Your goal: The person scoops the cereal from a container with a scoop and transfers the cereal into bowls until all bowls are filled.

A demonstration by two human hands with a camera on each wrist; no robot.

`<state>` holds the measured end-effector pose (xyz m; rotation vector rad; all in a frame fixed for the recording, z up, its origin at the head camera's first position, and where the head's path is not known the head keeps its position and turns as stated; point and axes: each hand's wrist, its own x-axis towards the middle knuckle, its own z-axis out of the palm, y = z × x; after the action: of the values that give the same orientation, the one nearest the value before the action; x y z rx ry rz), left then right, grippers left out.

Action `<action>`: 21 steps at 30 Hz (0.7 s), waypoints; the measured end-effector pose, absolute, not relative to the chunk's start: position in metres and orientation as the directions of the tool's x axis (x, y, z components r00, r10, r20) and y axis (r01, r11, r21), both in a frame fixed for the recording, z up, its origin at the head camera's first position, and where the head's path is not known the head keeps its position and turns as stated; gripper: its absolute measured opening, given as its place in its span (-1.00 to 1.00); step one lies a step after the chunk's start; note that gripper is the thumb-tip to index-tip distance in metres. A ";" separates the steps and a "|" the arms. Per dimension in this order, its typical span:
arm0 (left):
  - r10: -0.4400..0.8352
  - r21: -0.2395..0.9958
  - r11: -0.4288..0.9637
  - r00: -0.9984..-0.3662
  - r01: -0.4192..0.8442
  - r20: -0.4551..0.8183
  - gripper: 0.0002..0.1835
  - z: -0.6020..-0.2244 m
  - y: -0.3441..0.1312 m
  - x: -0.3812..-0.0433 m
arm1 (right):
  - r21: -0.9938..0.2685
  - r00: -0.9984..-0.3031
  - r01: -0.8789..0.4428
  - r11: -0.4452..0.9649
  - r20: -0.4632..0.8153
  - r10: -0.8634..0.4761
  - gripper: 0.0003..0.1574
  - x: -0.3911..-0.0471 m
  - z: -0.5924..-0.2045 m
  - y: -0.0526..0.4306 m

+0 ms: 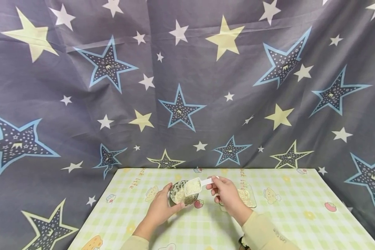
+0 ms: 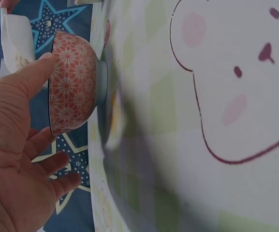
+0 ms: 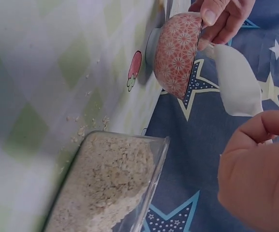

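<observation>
A small bowl (image 1: 174, 193), leaf-patterned inside and red with white flowers outside, stands on the table with oats in it. My left hand (image 1: 160, 206) holds it by the rim, thumb (image 2: 35, 72) on the near side, other fingers farther round. Over the bowl's right side is a white scoop (image 1: 193, 186) heaped with oats, tilted down toward the bowl in the right wrist view. My right hand (image 1: 227, 193) pinches its handle (image 1: 207, 181). Below that hand sits a clear container (image 3: 159, 153) of oats (image 3: 110, 176), partly hidden by it in the head view.
A green-and-white checked cloth (image 1: 300, 222) with cartoon prints covers the table. Loose oat flakes (image 3: 81, 129) are scattered beside the container. Behind the table hangs a dark curtain (image 1: 187, 69) printed with stars.
</observation>
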<state>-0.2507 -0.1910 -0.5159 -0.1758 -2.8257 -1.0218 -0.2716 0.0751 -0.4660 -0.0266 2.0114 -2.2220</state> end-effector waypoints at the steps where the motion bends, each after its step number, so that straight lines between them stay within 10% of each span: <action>1: 0.065 0.627 0.764 -0.985 0.153 0.161 0.14 -0.516 -0.191 -0.251 | -0.993 -0.991 0.083 -0.082 -0.074 -0.112 -0.53 -0.271 -0.466 0.074; 21: 0.059 0.620 0.772 -0.987 0.142 0.152 0.14 -0.516 -0.190 -0.254 | -0.988 -0.987 -0.140 0.068 0.135 -0.083 -0.66 -0.256 -0.458 0.066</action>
<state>-0.2535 -0.1901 -0.5159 -0.1621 -2.8393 -1.0079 -0.2564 0.0657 -0.4575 -0.2438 2.3261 -2.1602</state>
